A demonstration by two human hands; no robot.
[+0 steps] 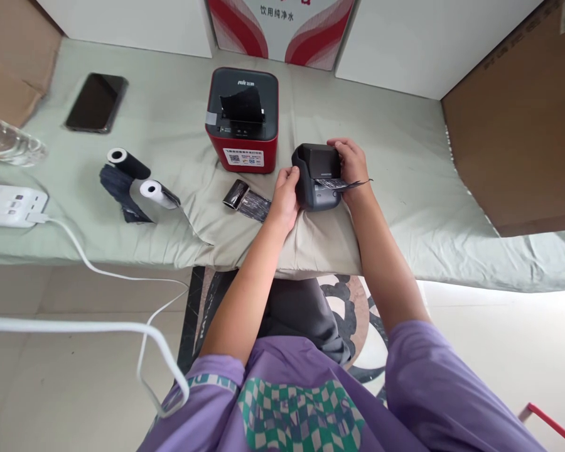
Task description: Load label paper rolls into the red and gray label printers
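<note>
A small dark grey label printer (321, 164) is between my two hands at the front of the cloth-covered table. My left hand (286, 199) grips its left side, thumb up near the top edge. Around the right side wraps my right hand (351, 164), its fingers at the rear corner. A crinkled black strip (341, 184) sticks out of the printer's front slot toward the right. Just left of my left hand lies a black ribbon roll (236, 194) with a shiny length unrolled. Behind it stands a red and black printer (243, 119) with black paper in its top slot.
Two paper rolls, one black (128, 163) and one white (157, 193), lie at left with dark strips. A phone (96, 102), a power strip (14, 204) with a white cable (82, 251) and a clear bottle (10, 139) are farther left. A cardboard box (522, 132) stands right.
</note>
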